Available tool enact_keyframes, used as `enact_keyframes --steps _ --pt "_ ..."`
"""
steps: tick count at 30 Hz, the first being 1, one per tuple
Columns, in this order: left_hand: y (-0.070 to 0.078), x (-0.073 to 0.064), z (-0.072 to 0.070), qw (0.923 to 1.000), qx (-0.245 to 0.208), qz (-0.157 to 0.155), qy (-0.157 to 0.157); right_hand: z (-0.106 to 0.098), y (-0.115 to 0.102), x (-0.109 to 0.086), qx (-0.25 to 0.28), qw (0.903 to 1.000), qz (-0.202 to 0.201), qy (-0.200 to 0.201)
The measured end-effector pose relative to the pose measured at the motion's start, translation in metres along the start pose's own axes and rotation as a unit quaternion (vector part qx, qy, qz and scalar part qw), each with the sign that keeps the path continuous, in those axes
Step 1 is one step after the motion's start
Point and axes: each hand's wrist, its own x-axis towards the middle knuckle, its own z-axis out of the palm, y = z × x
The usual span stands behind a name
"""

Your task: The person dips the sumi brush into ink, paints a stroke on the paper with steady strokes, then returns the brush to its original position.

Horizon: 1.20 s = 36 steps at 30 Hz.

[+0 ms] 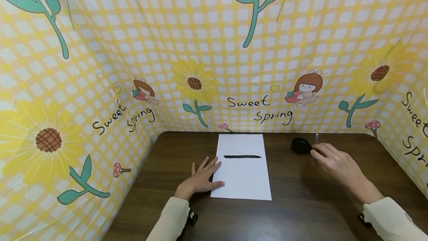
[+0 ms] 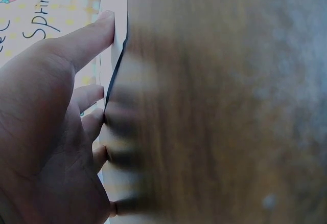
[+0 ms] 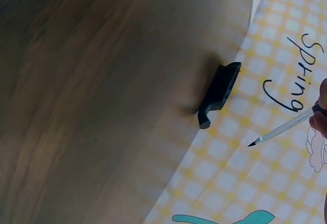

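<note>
A white sheet of paper (image 1: 240, 181) lies on the table with one thick black horizontal stroke (image 1: 242, 156) across its upper half. My left hand (image 1: 200, 179), fingers spread, rests on the sheet's left edge; the left wrist view shows the thumb (image 2: 94, 37) at the paper's edge. To the right, my right hand (image 1: 337, 163) pinches a slim writing brush (image 3: 283, 128) with a pale handle and a dark pointed tip. Beside its fingertips is a small black dish (image 1: 301, 145), seen from the side in the right wrist view.
The dark wooden table (image 1: 287, 215) has rounded far corners. A yellow checked cloth (image 1: 214, 47) with flowers and "Sweet Spring" lettering hangs behind it and along both sides. Dark straps (image 1: 192, 217) sit at both wrists, by the pale sleeves.
</note>
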Motion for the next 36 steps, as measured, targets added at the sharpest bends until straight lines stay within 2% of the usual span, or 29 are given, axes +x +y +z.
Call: enact_keyframes --steps 10,19,36 --pt "-0.002 0.000 0.001 1.0000 0.002 -0.002 -0.002 0.009 0.003 -0.014 -0.002 0.9990 -0.032 -0.032" --pt "-0.001 0.000 0.000 1.0000 0.004 -0.001 -0.002 0.016 0.000 -0.019 -0.034 0.9964 -0.057 -0.051" --pt "-0.001 0.001 0.001 1.0000 0.006 -0.003 -0.003 0.027 -0.003 -0.029 -0.038 0.9939 -0.066 -0.080"
